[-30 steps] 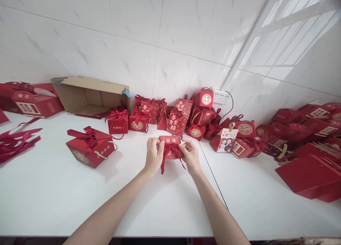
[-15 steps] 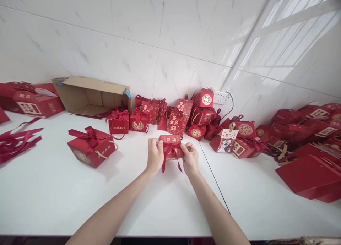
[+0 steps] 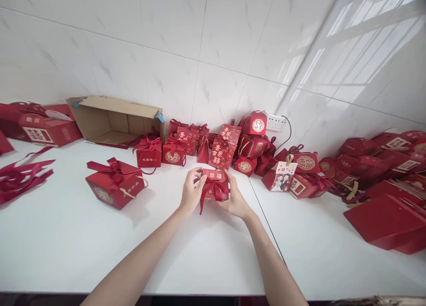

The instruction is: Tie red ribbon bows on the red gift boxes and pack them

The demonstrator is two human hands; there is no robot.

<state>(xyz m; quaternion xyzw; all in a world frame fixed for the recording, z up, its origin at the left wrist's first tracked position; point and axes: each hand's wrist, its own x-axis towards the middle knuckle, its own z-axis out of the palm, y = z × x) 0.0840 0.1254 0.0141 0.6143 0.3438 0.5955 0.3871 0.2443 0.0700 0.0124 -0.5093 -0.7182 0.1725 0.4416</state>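
A small red gift box (image 3: 213, 175) with pale lettering is between my two hands over the white table (image 3: 199, 253). A dark red ribbon bow (image 3: 215, 190) lies across its front, one tail hanging down on the left. My right hand (image 3: 234, 195) grips the box's right side, thumb and fingers spread around it. At the left side, my left hand (image 3: 193, 190) has its fingers bent and pinched near the bow's left loop; it seems to hold the ribbon there. To the left stands a larger red gift box (image 3: 116, 184) with a bow and a twisted gold cord handle.
An open cardboard box (image 3: 116, 119) lies on its side against the tiled wall. Red gift boxes (image 3: 226, 148) line the back, and more red boxes (image 3: 389, 217) pile up at right. Loose ribbons (image 3: 23, 179) lie at left. A power strip (image 3: 275, 122) sits by the wall.
My right hand has let go of the bow's right side and moved around the box's right side. The bow looks fuller, and its right tail no longer shows.
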